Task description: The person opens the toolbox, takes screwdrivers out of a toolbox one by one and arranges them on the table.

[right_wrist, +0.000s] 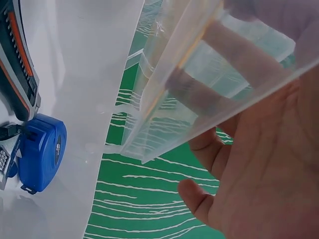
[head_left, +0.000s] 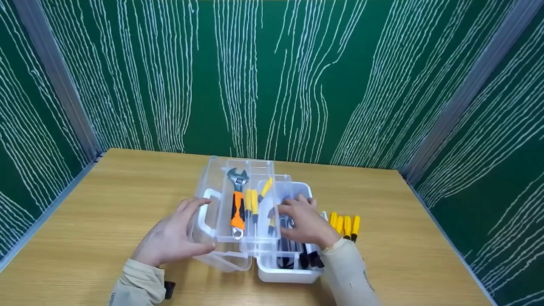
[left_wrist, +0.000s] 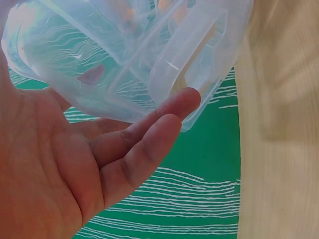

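A clear plastic tray [head_left: 227, 221] and the handled clear lid [head_left: 210, 212] sit on the left of an opened white toolbox [head_left: 289, 277]. In the tray lie an adjustable wrench [head_left: 238, 208] with an orange and black grip and several yellow-handled tools [head_left: 251, 200]. My left hand [head_left: 174, 238] rests at the lid's left side, its fingers spread out straight by the handle. Over the toolbox, my right hand [head_left: 308, 221] touches the tray's right edge. Its extended fingers show through the clear plastic in the right wrist view, with the smaller fingers slightly bent.
Inside the toolbox base are a blue tape measure [right_wrist: 42, 154], a utility knife [right_wrist: 20, 69] and dark tools [head_left: 314, 258]. Several yellow handles [head_left: 347, 225] stick out right of the box, over the wooden table [head_left: 403, 255]. Green walls [head_left: 280, 85] with white lines surround the table.
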### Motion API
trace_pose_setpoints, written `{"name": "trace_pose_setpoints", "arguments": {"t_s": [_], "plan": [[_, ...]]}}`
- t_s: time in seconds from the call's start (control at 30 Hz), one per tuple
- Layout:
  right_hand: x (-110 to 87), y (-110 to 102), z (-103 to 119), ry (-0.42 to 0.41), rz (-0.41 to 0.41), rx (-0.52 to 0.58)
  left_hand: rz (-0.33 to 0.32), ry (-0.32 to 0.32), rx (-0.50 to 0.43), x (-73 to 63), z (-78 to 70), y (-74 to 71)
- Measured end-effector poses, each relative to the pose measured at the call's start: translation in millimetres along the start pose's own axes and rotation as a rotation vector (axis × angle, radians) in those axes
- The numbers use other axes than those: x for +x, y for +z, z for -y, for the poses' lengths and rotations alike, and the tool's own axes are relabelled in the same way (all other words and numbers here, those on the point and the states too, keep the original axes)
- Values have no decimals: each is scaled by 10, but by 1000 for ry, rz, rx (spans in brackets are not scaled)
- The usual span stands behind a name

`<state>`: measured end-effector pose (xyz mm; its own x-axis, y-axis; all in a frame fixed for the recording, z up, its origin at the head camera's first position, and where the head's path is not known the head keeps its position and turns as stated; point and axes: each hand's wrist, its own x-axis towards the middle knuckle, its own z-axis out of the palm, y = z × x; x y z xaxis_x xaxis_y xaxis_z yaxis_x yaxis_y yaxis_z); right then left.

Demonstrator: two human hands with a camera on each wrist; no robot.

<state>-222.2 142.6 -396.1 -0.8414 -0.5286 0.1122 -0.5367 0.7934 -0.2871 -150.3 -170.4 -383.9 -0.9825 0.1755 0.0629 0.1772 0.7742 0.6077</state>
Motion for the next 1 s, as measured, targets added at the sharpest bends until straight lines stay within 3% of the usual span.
{"name": "trace_pose_setpoints", "arguments": {"t_s": [0.2,0.47,1.0], "plan": [[3,-17,29,50,-23,-9,5,-20,9,10,-15,-17],[-24,-50,54,6,45,9,-4,-6,26,15,-5,-13],[-49,-54,76,8,28,-33,-17,16,21,-4,17,2]]}}
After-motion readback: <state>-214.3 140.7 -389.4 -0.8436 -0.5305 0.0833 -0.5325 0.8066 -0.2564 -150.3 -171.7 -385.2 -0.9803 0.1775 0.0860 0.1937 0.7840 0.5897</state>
